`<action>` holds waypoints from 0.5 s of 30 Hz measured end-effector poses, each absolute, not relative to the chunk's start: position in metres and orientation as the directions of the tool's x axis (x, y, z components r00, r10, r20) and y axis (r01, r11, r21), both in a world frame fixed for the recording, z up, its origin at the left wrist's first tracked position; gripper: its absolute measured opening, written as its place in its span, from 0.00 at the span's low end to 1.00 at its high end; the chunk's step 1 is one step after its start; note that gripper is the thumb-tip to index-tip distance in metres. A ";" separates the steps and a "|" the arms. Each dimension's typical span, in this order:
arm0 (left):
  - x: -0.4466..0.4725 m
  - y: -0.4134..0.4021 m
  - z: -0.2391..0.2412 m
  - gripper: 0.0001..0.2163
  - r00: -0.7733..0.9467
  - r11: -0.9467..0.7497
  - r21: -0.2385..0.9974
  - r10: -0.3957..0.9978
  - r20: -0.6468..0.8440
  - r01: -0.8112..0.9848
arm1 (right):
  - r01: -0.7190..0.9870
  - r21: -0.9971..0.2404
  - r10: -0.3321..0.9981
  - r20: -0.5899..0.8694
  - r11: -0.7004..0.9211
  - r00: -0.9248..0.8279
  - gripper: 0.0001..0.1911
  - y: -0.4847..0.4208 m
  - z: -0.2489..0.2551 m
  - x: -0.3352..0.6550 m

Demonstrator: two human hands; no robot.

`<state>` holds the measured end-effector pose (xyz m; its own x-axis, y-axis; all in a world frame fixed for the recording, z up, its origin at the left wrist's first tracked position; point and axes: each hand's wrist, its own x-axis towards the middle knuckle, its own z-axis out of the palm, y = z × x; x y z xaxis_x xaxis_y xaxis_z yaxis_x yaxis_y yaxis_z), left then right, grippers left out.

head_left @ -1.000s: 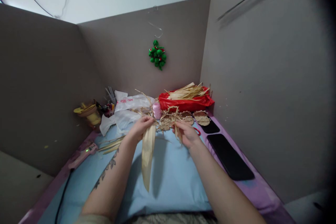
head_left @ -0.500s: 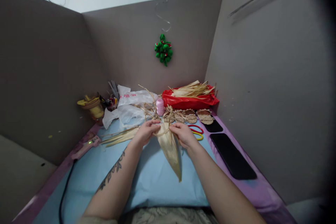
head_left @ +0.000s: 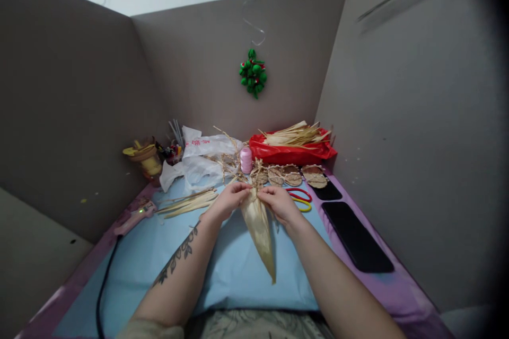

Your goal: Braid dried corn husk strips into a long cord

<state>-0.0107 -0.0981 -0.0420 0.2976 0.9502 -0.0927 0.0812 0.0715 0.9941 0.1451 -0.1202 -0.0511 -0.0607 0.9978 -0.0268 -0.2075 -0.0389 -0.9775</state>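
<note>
With left hand (head_left: 234,200) and right hand (head_left: 279,203), pinches the far end of a dry leaf (head_left: 258,233), left of scissors (head_left: 305,205).

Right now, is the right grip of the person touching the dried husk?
Touching. The head view shows the right grip pinching the upper end of the dried husk, with no gap visible.

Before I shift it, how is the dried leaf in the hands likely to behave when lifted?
The dried leaf is probably light: the left hand and right hand pinch only its upper end. It looks thin and papery, so may crack or split. Its tapered end extends nearly straight, suggesting some stiffness.
</note>
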 end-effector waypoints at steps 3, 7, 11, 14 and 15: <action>-0.008 -0.098 -0.045 0.14 0.349 0.042 0.996 0.935 -0.068 0.082 | -0.086 -0.996 0.998 0.041 0.037 -0.047 0.08 -0.121 -0.051 0.144; -0.007 -0.096 -0.049 0.15 0.388 0.075 0.996 0.917 -0.088 0.049 | 0.085 -0.985 0.988 0.151 0.152 -0.014 0.07 -0.121 -0.054 0.145; -0.008 -0.095 -0.048 0.14 0.356 0.102 0.994 0.929 -0.104 0.025 | 0.153 -0.947 0.959 0.284 0.284 -0.017 0.07 -0.117 -0.056 0.146; -0.007 -0.096 -0.046 0.14 0.346 0.087 0.995 0.933 -0.099 0.050 | 0.166 -0.927 0.942 0.333 0.337 -0.048 0.08 -0.116 -0.057 0.144; -0.006 -0.096 -0.046 0.13 0.340 0.072 0.995 0.936 -0.090 0.068 | 0.179 -0.922 0.939 0.340 0.344 -0.053 0.08 -0.115 -0.058 0.144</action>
